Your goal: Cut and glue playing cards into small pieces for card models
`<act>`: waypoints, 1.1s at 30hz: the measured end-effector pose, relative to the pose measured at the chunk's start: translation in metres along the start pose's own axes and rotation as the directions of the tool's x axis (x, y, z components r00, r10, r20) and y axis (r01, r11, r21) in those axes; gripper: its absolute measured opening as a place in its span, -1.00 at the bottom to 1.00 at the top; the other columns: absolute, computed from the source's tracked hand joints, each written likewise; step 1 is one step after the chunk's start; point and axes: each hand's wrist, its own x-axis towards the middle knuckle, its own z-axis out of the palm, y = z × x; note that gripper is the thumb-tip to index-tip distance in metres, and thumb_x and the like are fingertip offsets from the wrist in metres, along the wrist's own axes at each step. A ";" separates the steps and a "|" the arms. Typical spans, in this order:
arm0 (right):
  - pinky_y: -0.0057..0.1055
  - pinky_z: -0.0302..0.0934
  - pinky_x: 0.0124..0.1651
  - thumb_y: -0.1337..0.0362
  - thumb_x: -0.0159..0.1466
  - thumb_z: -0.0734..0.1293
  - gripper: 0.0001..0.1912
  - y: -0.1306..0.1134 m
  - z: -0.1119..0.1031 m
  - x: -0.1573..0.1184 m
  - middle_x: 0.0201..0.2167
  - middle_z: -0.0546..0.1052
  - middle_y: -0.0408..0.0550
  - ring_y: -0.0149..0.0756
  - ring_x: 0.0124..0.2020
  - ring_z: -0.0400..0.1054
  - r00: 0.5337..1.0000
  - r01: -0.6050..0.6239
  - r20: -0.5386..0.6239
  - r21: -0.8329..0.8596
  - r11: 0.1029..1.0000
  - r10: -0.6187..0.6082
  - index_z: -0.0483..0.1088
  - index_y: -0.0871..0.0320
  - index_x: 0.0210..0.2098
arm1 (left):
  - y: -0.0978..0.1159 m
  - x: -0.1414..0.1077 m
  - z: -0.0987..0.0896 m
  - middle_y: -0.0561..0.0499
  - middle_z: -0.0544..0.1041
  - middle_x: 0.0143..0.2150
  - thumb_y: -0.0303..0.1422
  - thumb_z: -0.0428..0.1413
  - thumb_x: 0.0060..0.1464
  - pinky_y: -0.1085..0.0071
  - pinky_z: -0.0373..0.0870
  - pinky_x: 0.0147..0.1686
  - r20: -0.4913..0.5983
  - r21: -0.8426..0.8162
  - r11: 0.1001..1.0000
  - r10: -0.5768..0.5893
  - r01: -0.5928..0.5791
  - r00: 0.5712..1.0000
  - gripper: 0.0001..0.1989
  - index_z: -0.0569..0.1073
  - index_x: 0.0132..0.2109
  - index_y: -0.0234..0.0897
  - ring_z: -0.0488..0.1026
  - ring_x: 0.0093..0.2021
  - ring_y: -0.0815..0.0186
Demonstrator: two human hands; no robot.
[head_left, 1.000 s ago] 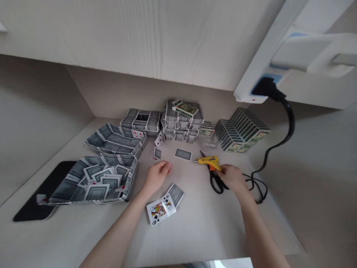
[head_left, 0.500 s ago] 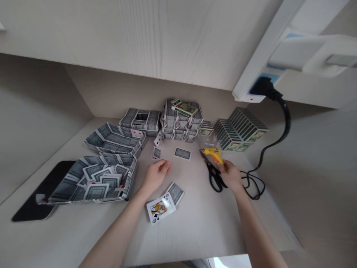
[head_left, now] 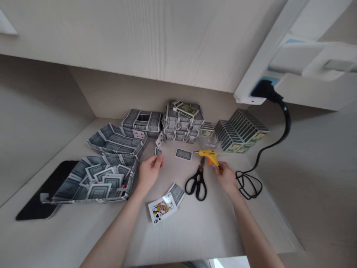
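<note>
My right hand (head_left: pixel 226 179) is wrapped round the handle of a yellow glue gun (head_left: pixel 209 155), whose nozzle points left. Black-handled scissors (head_left: pixel 198 182) lie left of that hand, tips just under the gun. My left hand (head_left: pixel 150 172) is closed, thumb against fingers, with nothing visible in it. Just beyond its fingertips is a small card piece (head_left: pixel 158 151), partly hidden by the hand. Behind that stands a bent spotted card (head_left: pixel 160 140). One card (head_left: pixel 183 154) lies face down between the hands. Nearer me, a queen card (head_left: pixel 162 208) overlaps a patterned card (head_left: pixel 177 193).
At left are two card-built trays, the nearer (head_left: pixel 128 186) holding loose cards, and a black flat object (head_left: pixel 36 208). Card-built boxes (head_left: pixel 182 121) stand at the back. Stacked card packs (head_left: pixel 247 128) and a black cable (head_left: pixel 262 150) are at right.
The scissors have moved left and turned, coming out from beside my right hand. The glue gun has shifted slightly left. My left hand has moved slightly left and up, now covering part of the small card piece.
</note>
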 end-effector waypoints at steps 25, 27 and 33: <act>-0.29 0.15 -0.16 0.24 0.20 0.16 -0.76 -0.090 -0.009 -0.022 -0.30 0.40 0.05 -0.19 -0.24 0.27 0.937 0.300 0.159 0.100 0.949 -0.312 0.27 0.20 -0.17 | -0.003 -0.003 -0.001 0.00 0.51 -0.51 -0.12 -0.05 0.02 0.48 0.28 -0.44 0.069 0.166 0.985 0.030 -0.041 0.997 -0.64 0.46 -0.36 -0.32 0.43 -0.47 0.33; -0.34 0.13 -0.10 0.16 0.16 0.25 -0.69 -0.111 -0.013 -0.050 -0.20 0.39 0.01 -0.22 -0.16 0.24 0.752 0.471 0.378 0.266 0.841 -0.540 0.29 0.14 -0.14 | -0.003 -0.002 -0.001 0.01 0.51 -0.50 -0.11 -0.05 0.02 0.47 0.29 -0.43 0.064 0.171 0.984 0.032 -0.043 0.997 -0.64 0.46 -0.36 -0.32 0.44 -0.46 0.33; -0.13 0.00 0.02 -0.04 -0.06 0.39 -0.20 -0.142 0.001 -0.106 -0.03 0.30 0.08 -0.05 -0.03 0.09 0.398 0.683 0.622 0.291 0.670 -0.675 0.13 0.15 0.09 | -0.003 0.000 -0.002 0.01 0.49 -0.52 -0.11 -0.04 0.01 0.47 0.29 -0.44 0.045 0.147 0.989 0.028 -0.034 0.999 -0.63 0.46 -0.36 -0.33 0.43 -0.48 0.33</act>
